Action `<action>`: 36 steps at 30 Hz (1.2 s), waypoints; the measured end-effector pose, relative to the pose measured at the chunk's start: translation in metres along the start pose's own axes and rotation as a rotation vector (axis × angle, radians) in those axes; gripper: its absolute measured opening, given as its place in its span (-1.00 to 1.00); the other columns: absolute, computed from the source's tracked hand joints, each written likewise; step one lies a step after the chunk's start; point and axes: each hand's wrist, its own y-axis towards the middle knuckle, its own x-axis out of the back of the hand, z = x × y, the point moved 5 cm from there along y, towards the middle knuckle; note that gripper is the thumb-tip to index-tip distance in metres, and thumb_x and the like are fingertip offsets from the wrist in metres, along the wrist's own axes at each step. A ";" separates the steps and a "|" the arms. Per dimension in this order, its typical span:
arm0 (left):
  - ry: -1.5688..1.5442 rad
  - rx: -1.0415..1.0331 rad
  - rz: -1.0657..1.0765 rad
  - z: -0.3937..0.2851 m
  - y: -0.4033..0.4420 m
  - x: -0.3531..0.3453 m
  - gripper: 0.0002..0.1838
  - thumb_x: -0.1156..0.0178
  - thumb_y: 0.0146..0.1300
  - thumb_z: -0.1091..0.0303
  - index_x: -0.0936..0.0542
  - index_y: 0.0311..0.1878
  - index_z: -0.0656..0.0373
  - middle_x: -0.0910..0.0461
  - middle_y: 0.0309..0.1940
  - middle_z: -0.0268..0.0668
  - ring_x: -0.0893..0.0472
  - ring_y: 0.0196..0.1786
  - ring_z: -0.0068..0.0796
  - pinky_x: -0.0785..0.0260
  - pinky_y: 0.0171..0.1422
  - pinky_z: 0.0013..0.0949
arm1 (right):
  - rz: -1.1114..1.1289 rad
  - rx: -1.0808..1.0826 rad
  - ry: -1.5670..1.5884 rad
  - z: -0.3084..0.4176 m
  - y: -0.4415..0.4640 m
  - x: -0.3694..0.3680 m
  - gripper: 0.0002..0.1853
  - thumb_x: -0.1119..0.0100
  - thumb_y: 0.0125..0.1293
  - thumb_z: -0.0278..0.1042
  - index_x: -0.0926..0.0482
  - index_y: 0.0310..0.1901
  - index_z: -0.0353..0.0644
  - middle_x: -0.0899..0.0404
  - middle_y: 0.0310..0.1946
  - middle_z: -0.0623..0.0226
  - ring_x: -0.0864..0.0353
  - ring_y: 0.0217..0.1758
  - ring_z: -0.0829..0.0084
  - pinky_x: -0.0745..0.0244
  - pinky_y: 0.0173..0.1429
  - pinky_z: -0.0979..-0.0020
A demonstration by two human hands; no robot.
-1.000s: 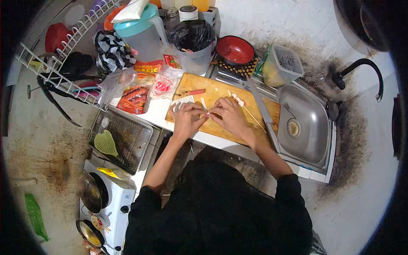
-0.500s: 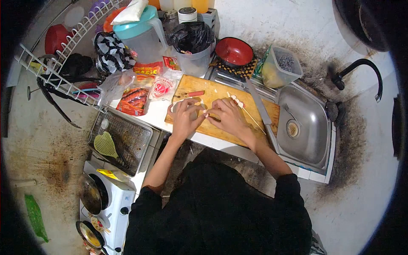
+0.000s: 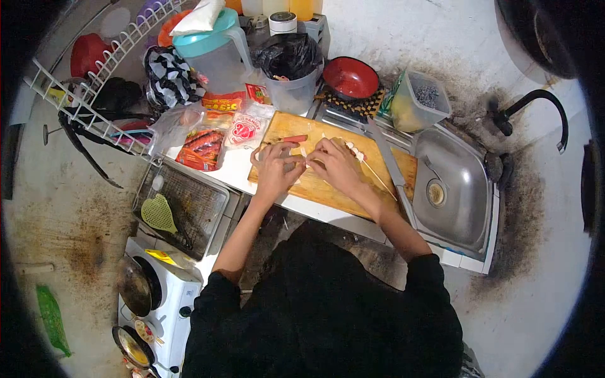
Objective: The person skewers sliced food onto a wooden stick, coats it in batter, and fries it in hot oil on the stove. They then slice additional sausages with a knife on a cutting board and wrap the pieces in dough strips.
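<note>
Above the wooden cutting board [image 3: 328, 196], my left hand [image 3: 275, 171] and my right hand [image 3: 338, 167] meet fingertip to fingertip. Both pinch at a small pale piece [image 3: 305, 162], too small to make out clearly. Behind my left hand lies a red sausage stick [image 3: 295, 138] on the board. To the right of my right hand rests a thin wooden skewer [image 3: 380, 180] with several white and reddish pieces [image 3: 357, 152] at its far end. A long knife [image 3: 389, 157] lies slantwise along the board's right side, its handle toward me.
Food packets [image 3: 201, 150] lie left of the board. Behind it stand a bin with a black bag [image 3: 290, 88], a red bowl [image 3: 351, 78] and a plastic tub [image 3: 420, 101]. The sink [image 3: 466, 179] is at right; a wire tray [image 3: 205, 208] and a stove [image 3: 179, 296] are at left.
The whole view has shifted slightly. My fingertips stay together at the small piece, with a slight change in finger pose; the skewer, knife and sausage stick keep their places on the board.
</note>
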 end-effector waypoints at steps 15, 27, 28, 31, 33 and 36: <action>-1.585 0.832 0.069 -0.024 -0.050 -0.013 -0.44 0.05 0.30 0.42 -0.05 0.32 0.30 -0.16 0.30 -0.11 -0.19 0.37 -0.32 0.01 0.44 -0.29 | -0.017 -0.018 -0.066 0.000 0.004 -0.006 -0.83 -0.21 0.12 -0.23 -0.65 -0.35 -0.13 -0.38 -0.31 0.33 -0.40 -0.12 0.30 -0.31 -0.02 0.31; -1.910 0.999 0.038 -0.017 -0.048 -0.025 -0.67 0.03 0.28 0.37 -0.28 0.06 0.30 -0.34 0.15 -0.11 -0.29 0.30 -0.30 -0.10 0.38 -0.30 | -0.043 -0.116 -0.039 -0.007 0.013 -0.006 -0.85 -0.29 0.01 -0.22 -0.67 -0.43 -0.07 -0.46 -0.37 0.30 -0.45 -0.16 0.27 -0.35 -0.07 0.27; -1.873 0.994 0.039 -0.018 -0.047 -0.024 -0.65 0.08 0.30 0.34 -0.27 0.08 0.33 -0.31 0.18 -0.08 -0.27 0.31 -0.29 -0.11 0.40 -0.29 | -0.027 -0.155 -0.050 -0.006 0.014 -0.004 -0.86 -0.28 0.02 -0.21 -0.66 -0.44 -0.05 -0.45 -0.36 0.30 -0.45 -0.16 0.28 -0.36 -0.09 0.27; -1.855 0.985 0.032 -0.016 -0.048 -0.026 -0.62 0.13 0.31 0.31 -0.27 0.10 0.36 -0.29 0.22 -0.07 -0.27 0.32 -0.28 -0.12 0.40 -0.29 | 0.000 -0.115 -0.100 -0.006 0.014 -0.006 -0.86 -0.27 0.04 -0.21 -0.65 -0.43 -0.07 -0.44 -0.34 0.32 -0.45 -0.14 0.29 -0.37 -0.08 0.27; -1.873 0.980 0.029 -0.016 -0.048 -0.027 -0.62 0.12 0.31 0.31 -0.28 0.10 0.35 -0.30 0.22 -0.08 -0.27 0.31 -0.29 -0.12 0.40 -0.29 | 0.010 -0.040 -0.140 -0.001 0.014 -0.006 -0.84 -0.26 0.05 -0.22 -0.65 -0.41 -0.10 -0.44 -0.33 0.33 -0.45 -0.13 0.29 -0.38 -0.06 0.27; -1.868 1.005 0.016 -0.018 -0.050 -0.027 -0.63 0.12 0.31 0.31 -0.29 0.10 0.33 -0.32 0.20 -0.11 -0.28 0.30 -0.31 -0.12 0.40 -0.29 | 0.021 0.042 -0.207 0.005 0.011 -0.008 -0.86 -0.24 0.06 -0.24 -0.64 -0.40 -0.09 -0.43 -0.31 0.34 -0.45 -0.13 0.32 -0.39 -0.07 0.30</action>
